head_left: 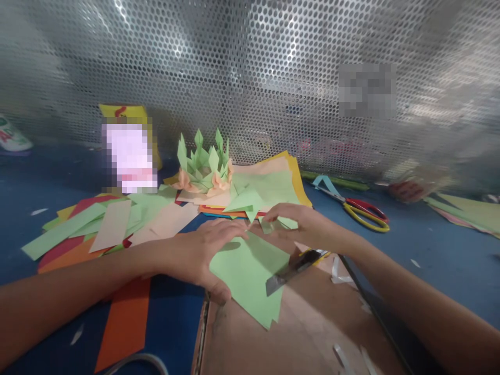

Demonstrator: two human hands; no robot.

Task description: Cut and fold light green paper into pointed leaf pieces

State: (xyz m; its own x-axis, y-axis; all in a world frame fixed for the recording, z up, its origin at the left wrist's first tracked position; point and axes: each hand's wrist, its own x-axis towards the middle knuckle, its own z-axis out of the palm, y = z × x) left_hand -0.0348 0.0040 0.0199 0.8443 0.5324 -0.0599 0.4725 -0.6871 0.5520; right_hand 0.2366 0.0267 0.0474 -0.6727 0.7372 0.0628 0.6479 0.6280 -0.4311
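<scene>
Your L hand is spread on the green sheets, frame ctr; your R hand curls near their top edge, can't tell if pinching. Press flat, fingers clear of cutter, right of ctr.

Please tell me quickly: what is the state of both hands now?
Left hand: open, thumb spread from fingers, at the left edge of the green paper.
Right hand: fingers curved near a small green piece; holding cannot be told.
</scene>
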